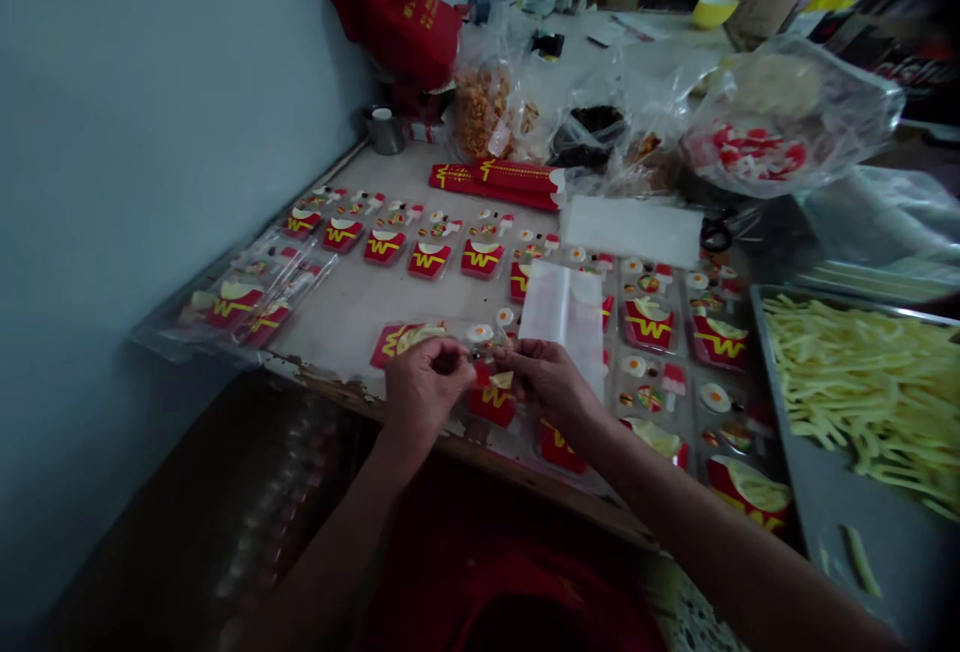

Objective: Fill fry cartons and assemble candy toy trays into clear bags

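Note:
My left hand [424, 392] is closed in a pinch at the near edge of a clear plastic pack [391, 342] turned sideways. A red fries carton with a yellow zigzag mark and pale fries shows at its left end, and a small toy fried egg [480, 333] near its right end. My right hand [551, 377] pinches the right end of this pack, thumb and forefinger together. Just below the hands lies another pack with a red fries carton [493, 402]. Fingers hide part of the held pack's middle.
Rows of similar packs [482, 258] cover the table. A white sheet [562, 317] lies over some. Flat red cartons [495, 184] and bags of small pieces [482, 112] stand behind. At right is a metal tray [810, 492] of pale toy fries; filled sleeves [232, 307] lie left.

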{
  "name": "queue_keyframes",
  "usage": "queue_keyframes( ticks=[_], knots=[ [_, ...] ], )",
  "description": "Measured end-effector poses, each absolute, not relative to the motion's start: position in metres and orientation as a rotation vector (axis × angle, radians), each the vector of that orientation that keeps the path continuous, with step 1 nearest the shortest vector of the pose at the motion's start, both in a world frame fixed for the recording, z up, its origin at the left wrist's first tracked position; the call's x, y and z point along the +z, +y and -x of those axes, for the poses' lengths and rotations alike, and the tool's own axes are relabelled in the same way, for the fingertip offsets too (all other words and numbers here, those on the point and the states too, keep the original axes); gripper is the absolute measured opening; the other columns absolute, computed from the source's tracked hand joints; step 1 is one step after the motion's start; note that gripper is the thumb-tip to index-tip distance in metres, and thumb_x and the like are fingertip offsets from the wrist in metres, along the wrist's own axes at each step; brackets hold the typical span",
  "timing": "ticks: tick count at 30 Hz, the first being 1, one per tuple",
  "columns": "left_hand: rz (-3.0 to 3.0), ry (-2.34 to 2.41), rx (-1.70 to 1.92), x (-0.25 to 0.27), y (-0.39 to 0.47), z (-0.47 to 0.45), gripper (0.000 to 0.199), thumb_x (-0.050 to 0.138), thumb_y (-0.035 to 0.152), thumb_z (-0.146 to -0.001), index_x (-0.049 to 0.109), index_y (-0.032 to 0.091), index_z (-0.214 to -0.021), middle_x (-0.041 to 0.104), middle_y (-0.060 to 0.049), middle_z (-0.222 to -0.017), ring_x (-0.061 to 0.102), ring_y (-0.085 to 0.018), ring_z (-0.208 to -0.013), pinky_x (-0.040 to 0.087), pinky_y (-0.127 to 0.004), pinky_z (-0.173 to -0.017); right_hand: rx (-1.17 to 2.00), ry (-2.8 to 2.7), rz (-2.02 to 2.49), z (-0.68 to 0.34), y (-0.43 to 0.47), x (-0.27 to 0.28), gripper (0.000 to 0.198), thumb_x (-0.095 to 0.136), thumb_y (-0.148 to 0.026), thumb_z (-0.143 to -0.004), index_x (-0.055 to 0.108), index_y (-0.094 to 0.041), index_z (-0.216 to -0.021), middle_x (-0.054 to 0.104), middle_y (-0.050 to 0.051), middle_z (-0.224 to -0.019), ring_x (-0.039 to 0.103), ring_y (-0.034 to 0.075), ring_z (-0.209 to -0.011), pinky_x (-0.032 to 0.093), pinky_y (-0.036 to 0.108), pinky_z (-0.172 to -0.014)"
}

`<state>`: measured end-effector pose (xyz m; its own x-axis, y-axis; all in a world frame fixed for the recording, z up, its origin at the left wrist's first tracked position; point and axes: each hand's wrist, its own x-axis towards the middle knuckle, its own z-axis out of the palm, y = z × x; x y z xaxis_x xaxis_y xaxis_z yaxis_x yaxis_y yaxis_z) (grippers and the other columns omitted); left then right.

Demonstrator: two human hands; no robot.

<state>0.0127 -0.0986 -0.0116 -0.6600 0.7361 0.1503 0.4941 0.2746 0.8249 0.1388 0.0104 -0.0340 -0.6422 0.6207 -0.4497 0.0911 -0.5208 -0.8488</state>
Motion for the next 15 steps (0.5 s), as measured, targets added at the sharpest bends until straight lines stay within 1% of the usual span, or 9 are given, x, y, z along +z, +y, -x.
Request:
queue_keyframes(
  ticks=[3, 6, 8, 9, 10, 11, 13, 14, 15],
  knots=[
    [-1.191, 2.194, 1.277, -0.009, -0.102, -0.038, 0.013, 0.065, 0.012, -0.075, 0.074, 0.021, -0.078, 0.074, 0.0, -0.075, 0.067, -0.015, -0.069, 0.053, -0.026, -0.07, 2.257, -1.375, 0.982, -0.126, 0.005, -0.035, 0.039, 0.083, -0.049, -0.068, 0.061, -0.017, -0.067, 0.056, -0.004, -0.053, 0.042, 0.006, -0.041, 0.026, 0.021, -0.039],
    [-1.241, 2.168, 1.278, -0.01, -0.115, -0.045, 0.013, 0.064, 0.014, -0.081, 0.073, 0.023, -0.082, 0.076, -0.002, -0.082, 0.069, -0.017, -0.075, 0.055, -0.03, -0.075, 2.406, -1.503, 0.847, -0.114, 0.004, -0.031, 0.038, 0.081, -0.049, -0.072, 0.061, -0.018, -0.068, 0.054, -0.005, -0.052, 0.039, 0.005, -0.041, 0.026, 0.021, -0.039],
    [-1.326, 2.18, 1.295, -0.008, -0.129, -0.031, 0.01, 0.065, 0.02, -0.087, 0.074, 0.024, -0.09, 0.076, -0.003, -0.088, 0.069, -0.018, -0.079, 0.056, -0.03, -0.078, 2.488, -1.575, 0.8, -0.104, 0.007, -0.028, 0.038, 0.081, -0.05, -0.07, 0.061, -0.018, -0.069, 0.055, -0.005, -0.053, 0.036, 0.005, -0.039, 0.024, 0.02, -0.038],
    [-1.407, 2.235, 1.266, -0.005, -0.136, -0.019, 0.012, 0.067, 0.024, -0.088, 0.074, 0.025, -0.098, 0.076, -0.004, -0.093, 0.07, -0.019, -0.084, 0.055, -0.032, -0.082, 2.512, -1.609, 0.773, -0.097, 0.01, -0.027, 0.038, 0.082, -0.049, -0.068, 0.062, -0.017, -0.07, 0.058, -0.005, -0.055, 0.036, 0.004, -0.039, 0.023, 0.02, -0.037],
    [-1.503, 2.326, 1.193, -0.002, -0.144, -0.005, 0.022, 0.072, 0.029, -0.085, 0.073, 0.026, -0.107, 0.075, -0.005, -0.101, 0.069, -0.021, -0.092, 0.054, -0.034, -0.089, 2.528, -1.647, 0.739, -0.087, 0.014, -0.026, 0.038, 0.083, -0.048, -0.066, 0.063, -0.017, -0.072, 0.062, -0.003, -0.058, 0.035, 0.004, -0.039, 0.023, 0.02, -0.037],
    [-1.596, 2.433, 1.076, 0.001, -0.151, 0.012, 0.041, 0.078, 0.034, -0.08, 0.07, 0.027, -0.12, 0.072, -0.008, -0.112, 0.067, -0.025, -0.103, 0.051, -0.039, -0.097, 2.537, -1.691, 0.697, -0.076, 0.019, -0.026, 0.038, 0.084, -0.048, -0.065, 0.065, -0.016, -0.073, 0.065, -0.002, -0.061, 0.034, 0.004, -0.038, 0.021, 0.02, -0.037],
    [-1.721, 2.573, 0.788, 0.003, -0.161, 0.049, 0.085, 0.087, 0.039, -0.066, 0.053, 0.027, -0.143, 0.062, -0.012, -0.132, 0.057, -0.033, -0.122, 0.044, -0.047, -0.108, 2.53, -1.766, 0.609, -0.049, 0.028, -0.024, 0.037, 0.084, -0.046, -0.065, 0.067, -0.015, -0.075, 0.07, 0.002, -0.068, 0.032, 0.003, -0.039, 0.019, 0.02, -0.036],
    [-1.744, 2.57, 0.671, 0.002, -0.165, 0.069, 0.099, 0.088, 0.038, -0.062, 0.044, 0.025, -0.15, 0.058, -0.013, -0.137, 0.054, -0.035, -0.125, 0.042, -0.048, -0.109, 2.505, -1.8, 0.594, -0.033, 0.031, -0.023, 0.036, 0.084, -0.045, -0.066, 0.067, -0.014, -0.074, 0.071, 0.002, -0.069, 0.031, 0.002, -0.039, 0.018, 0.02, -0.036],
    [-1.746, 2.538, 0.588, -0.002, -0.167, 0.089, 0.105, 0.086, 0.035, -0.062, 0.037, 0.024, -0.154, 0.056, -0.013, -0.138, 0.054, -0.033, -0.125, 0.044, -0.045, -0.108, 2.471, -1.824, 0.604, -0.017, 0.034, -0.021, 0.034, 0.083, -0.043, -0.068, 0.066, -0.014, -0.072, 0.07, 0.003, -0.067, 0.031, 0.002, -0.039, 0.018, 0.02, -0.036]
  ],
)
